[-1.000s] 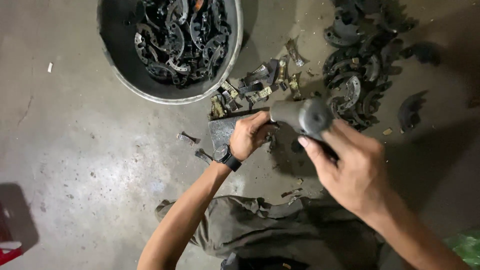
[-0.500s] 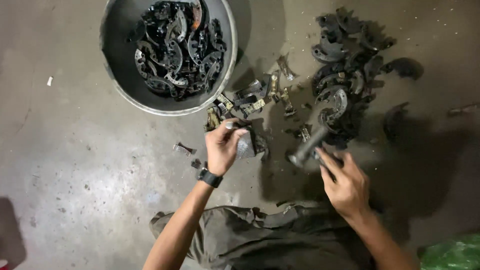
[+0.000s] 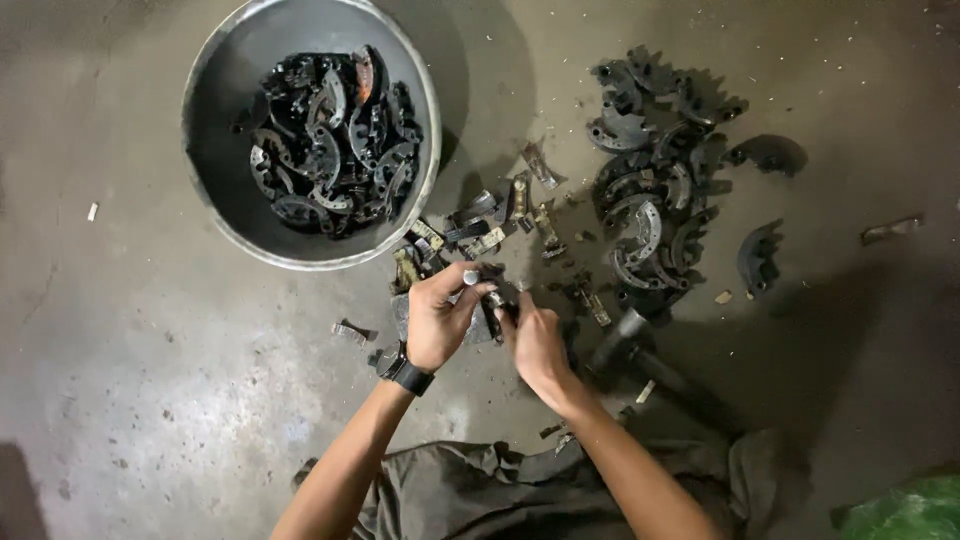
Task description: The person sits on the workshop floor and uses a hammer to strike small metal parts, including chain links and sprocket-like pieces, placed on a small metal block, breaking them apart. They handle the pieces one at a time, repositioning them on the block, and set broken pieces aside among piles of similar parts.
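Note:
My left hand [image 3: 438, 322], with a black wristband, is closed around a short metal pin [image 3: 470, 277] whose round end sticks up above my fingers. My right hand [image 3: 536, 347] is right beside it, its fingertips pinching a small dark metal part [image 3: 496, 308] between the two hands. Both hands sit low over the concrete floor, on a grey block that they mostly hide. A hammer [image 3: 640, 345] lies on the floor just right of my right hand, untouched.
A large grey metal bowl [image 3: 215, 150] at the upper left holds several curved dark brake shoes [image 3: 330, 140]. A loose pile of similar shoes [image 3: 650, 190] lies at the upper right. Short worn lining strips [image 3: 485, 232] litter the floor above my hands. My knees in grey trousers [image 3: 500, 490] fill the bottom edge.
My right hand has let go of the hammer, which now lies on the floor, and has moved left to the part. My left hand has stayed at the block.

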